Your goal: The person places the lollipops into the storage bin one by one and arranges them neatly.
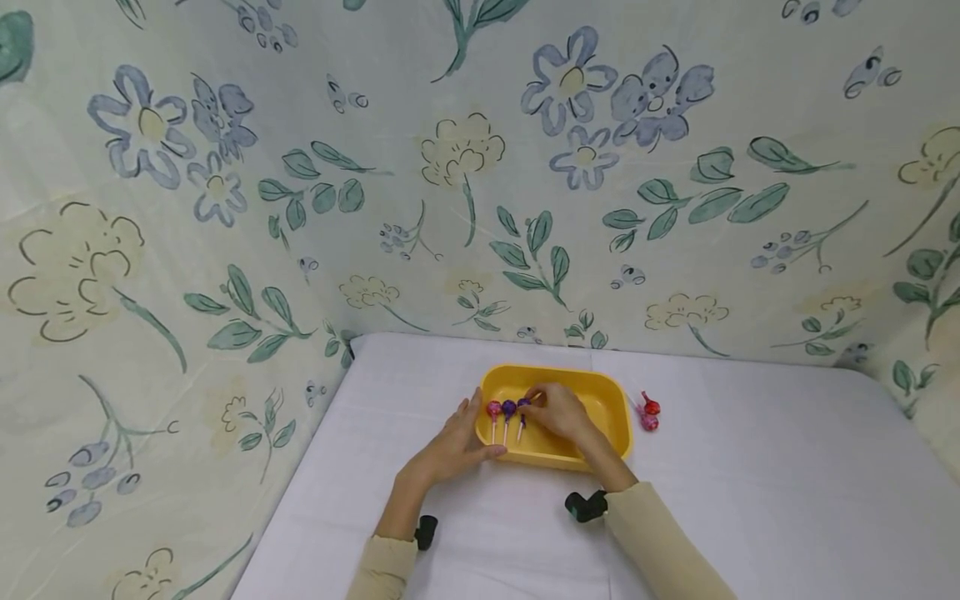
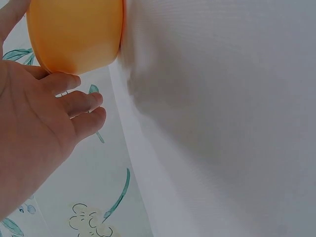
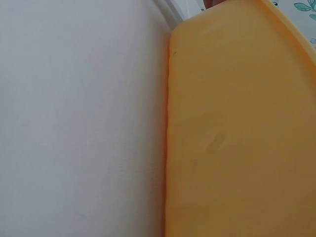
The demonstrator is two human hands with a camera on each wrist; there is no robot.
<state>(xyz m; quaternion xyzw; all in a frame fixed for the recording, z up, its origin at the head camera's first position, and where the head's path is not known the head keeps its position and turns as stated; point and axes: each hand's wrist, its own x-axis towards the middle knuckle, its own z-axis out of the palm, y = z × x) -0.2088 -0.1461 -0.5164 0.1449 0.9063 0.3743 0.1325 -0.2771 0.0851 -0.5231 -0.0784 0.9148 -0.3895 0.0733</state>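
Observation:
A yellow plastic tray (image 1: pixel 547 461) lies on the white-covered table in the head view. My left hand (image 1: pixel 453 446) holds its left end, thumb at the near rim and fingers at the far left side. In the left wrist view, the left hand's fingers (image 2: pixel 85 102) bend beside the tray's end wall (image 2: pixel 79 34). Inside the tray, a pink lollipop (image 1: pixel 493 408) and a purple lollipop (image 1: pixel 508 407) lie side by side, sticks toward me. Beside them, my right hand (image 1: pixel 561 412) pinches a second purple lollipop (image 1: pixel 522 402), partly hidden by the fingers.
Right of the tray, a red lollipop (image 1: pixel 651 407) and another pink lollipop (image 1: pixel 649 423) lie close together on the white cloth (image 1: pixel 750 467). Flower-printed fabric (image 1: pixel 480 208) hangs behind the table. The tray's outer side wall (image 3: pixel 237 123) fills much of the right wrist view.

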